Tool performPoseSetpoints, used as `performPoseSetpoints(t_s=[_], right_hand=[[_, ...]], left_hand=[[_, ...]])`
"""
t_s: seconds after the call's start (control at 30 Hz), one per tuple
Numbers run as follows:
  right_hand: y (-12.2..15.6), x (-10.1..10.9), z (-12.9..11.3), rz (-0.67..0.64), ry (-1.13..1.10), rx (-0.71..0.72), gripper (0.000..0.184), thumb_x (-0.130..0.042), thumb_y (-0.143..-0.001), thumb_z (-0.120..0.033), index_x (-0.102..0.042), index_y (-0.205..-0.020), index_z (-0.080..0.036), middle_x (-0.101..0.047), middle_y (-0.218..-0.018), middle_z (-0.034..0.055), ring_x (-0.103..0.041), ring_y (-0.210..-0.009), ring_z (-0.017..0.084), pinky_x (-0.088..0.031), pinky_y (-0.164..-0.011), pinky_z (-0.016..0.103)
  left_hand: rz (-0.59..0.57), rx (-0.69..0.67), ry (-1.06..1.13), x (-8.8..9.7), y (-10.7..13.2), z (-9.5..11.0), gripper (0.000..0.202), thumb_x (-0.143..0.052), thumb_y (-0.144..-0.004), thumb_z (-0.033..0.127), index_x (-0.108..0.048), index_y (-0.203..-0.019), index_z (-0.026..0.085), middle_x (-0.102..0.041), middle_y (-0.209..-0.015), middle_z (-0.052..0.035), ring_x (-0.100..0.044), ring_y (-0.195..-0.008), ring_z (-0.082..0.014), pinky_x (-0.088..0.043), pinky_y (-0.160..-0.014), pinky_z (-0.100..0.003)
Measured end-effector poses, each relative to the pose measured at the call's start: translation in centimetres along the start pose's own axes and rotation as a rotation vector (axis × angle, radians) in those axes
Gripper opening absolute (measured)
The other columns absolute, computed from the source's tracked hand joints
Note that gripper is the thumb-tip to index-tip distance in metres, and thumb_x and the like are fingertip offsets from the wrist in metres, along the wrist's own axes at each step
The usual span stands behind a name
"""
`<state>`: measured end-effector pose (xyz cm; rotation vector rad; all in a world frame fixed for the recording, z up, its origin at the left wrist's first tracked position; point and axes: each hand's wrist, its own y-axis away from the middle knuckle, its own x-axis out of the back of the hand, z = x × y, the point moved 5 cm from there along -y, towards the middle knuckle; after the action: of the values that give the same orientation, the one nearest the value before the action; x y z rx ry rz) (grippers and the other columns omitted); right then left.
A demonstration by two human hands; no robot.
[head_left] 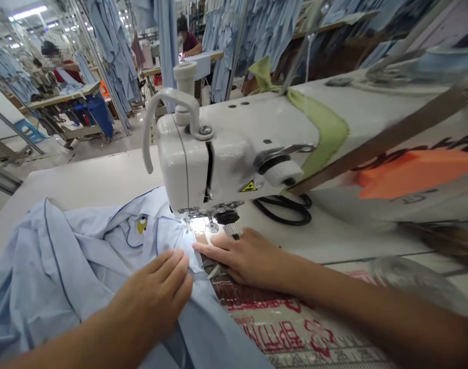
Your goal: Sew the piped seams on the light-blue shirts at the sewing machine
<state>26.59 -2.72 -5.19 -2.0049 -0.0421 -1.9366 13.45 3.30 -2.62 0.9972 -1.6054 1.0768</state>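
Your left hand (153, 292) lies flat on the pale blue shirt (57, 266), fingers together, gripping nothing. Your right hand (245, 256), fingers spread open, rests just beside the presser foot (212, 218) (brightly lit there), with the shirt bunched on the table (83, 174).

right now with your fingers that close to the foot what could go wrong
The fingertips of the right hand lie close beside the presser foot, so a slip could plausibly bring a finger near the needle.

The light-blue garment sits in loose folds under the left hand, and a fold might creep under the foot and get caught.
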Motion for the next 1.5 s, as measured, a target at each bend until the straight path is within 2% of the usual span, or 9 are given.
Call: performPoseSetpoints(t_s=[0.17,0.37,0.53,0.63,0.87,1.0,1.2,1.37,1.5], right_hand=[[0.3,0.2,-0.8,-0.002,-0.063,0.091,0.033,-0.043,-0.078,-0.017,-0.055,-0.108,-0.020,-0.058,-0.089,0.0060,-0.050,-0.074,0.016,-0.024,-0.050,0.027],[-0.1,-0.4,-0.5,-0.028,-0.076,-0.002,0.028,-0.049,-0.075,-0.016,-0.056,-0.102,-0.020,-0.059,-0.095,0.0054,-0.047,-0.073,0.016,-0.023,-0.050,0.027],[0.2,-0.5,-0.6,0.059,-0.058,0.095,0.030,-0.047,-0.074,-0.016,-0.055,-0.103,-0.019,-0.058,-0.096,0.0067,-0.046,-0.067,0.016,-0.023,-0.050,0.028],[0.4,-0.6,-0.7,0.116,-0.023,0.116,0.039,-0.046,-0.073,-0.014,-0.051,-0.111,-0.018,-0.057,-0.102,0.0093,-0.045,-0.065,0.016,-0.021,-0.049,0.028],[0.5,-0.4,-0.9,0.143,-0.041,0.133,0.025,-0.042,-0.079,-0.016,-0.055,-0.100,-0.019,-0.057,-0.086,0.0047,-0.043,-0.065,0.016,-0.018,-0.050,0.029],[0.4,0.1,-1.0,0.118,-0.036,0.136,0.036,-0.044,-0.075,-0.013,-0.052,-0.110,-0.018,-0.058,-0.083,0.0040,-0.044,-0.064,0.016,-0.017,-0.050,0.029],[0.4,0.5,-0.7,0.142,-0.102,0.116,0.036,-0.041,-0.074,-0.013,-0.055,-0.107,-0.018,-0.058,-0.083,0.0036,-0.046,-0.065,0.015,-0.019,-0.049,0.029],[0.2,0.5,-0.1,0.147,-0.083,-0.001,0.045,-0.041,-0.070,-0.009,-0.053,-0.112,-0.018,-0.060,-0.085,0.0033,-0.043,-0.060,0.014,-0.019,-0.050,0.029],[-0.3,0.4,0.2,0.029,-0.046,-0.043,0.042,-0.044,-0.073,-0.011,-0.054,-0.112,-0.020,-0.062,-0.090,0.0026,-0.044,-0.060,0.014,-0.015,-0.049,0.030]], left_hand=[[0.312,0.198,0.252,-1.6,-0.8,-2.4,0.017,-0.037,-0.084,0.006,-0.046,-0.072,0.015,-0.059,-0.077,-0.0076,-0.055,-0.079,-0.0166,-0.050,-0.076,-0.033],[0.341,-0.027,0.406,-1.9,-1.5,-5.7,0.009,-0.045,-0.083,0.016,-0.047,-0.091,0.014,-0.062,-0.085,-0.0090,-0.057,-0.086,-0.0184,-0.051,-0.076,-0.034],[0.156,-0.110,0.279,-0.4,-1.6,-4.2,0.016,-0.037,-0.087,0.006,-0.050,-0.094,0.011,-0.062,-0.095,-0.0105,-0.054,-0.099,-0.0187,-0.046,-0.090,-0.036],[0.182,-0.049,0.266,0.4,-1.4,-2.9,0.018,-0.035,-0.088,0.006,-0.050,-0.097,0.006,-0.061,-0.092,-0.0126,-0.054,-0.097,-0.0188,-0.048,-0.088,-0.035],[0.213,0.000,0.161,-0.4,-1.3,-1.1,0.018,-0.039,-0.085,0.002,-0.052,-0.097,0.004,-0.061,-0.088,-0.0116,-0.055,-0.089,-0.0188,-0.049,-0.085,-0.036],[0.157,0.008,0.209,-0.8,-0.6,-1.0,0.018,-0.041,-0.074,0.002,-0.053,-0.086,0.006,-0.060,-0.092,-0.0144,-0.053,-0.096,-0.0228,-0.045,-0.092,-0.042],[0.156,0.056,0.273,-0.9,-0.3,-0.9,0.036,-0.040,-0.057,0.005,-0.052,-0.091,0.006,-0.059,-0.099,-0.0165,-0.053,-0.098,-0.0257,-0.044,-0.092,-0.046],[0.192,0.080,0.209,-1.5,-0.2,0.0,0.023,-0.039,-0.061,0.002,-0.051,-0.079,0.010,-0.059,-0.101,-0.0160,-0.053,-0.099,-0.0251,-0.045,-0.091,-0.044],[0.253,0.062,0.163,-1.7,-0.4,-0.2,0.023,-0.035,-0.068,-0.004,-0.051,-0.076,0.010,-0.059,-0.102,-0.0149,-0.054,-0.100,-0.0223,-0.045,-0.092,-0.040]])
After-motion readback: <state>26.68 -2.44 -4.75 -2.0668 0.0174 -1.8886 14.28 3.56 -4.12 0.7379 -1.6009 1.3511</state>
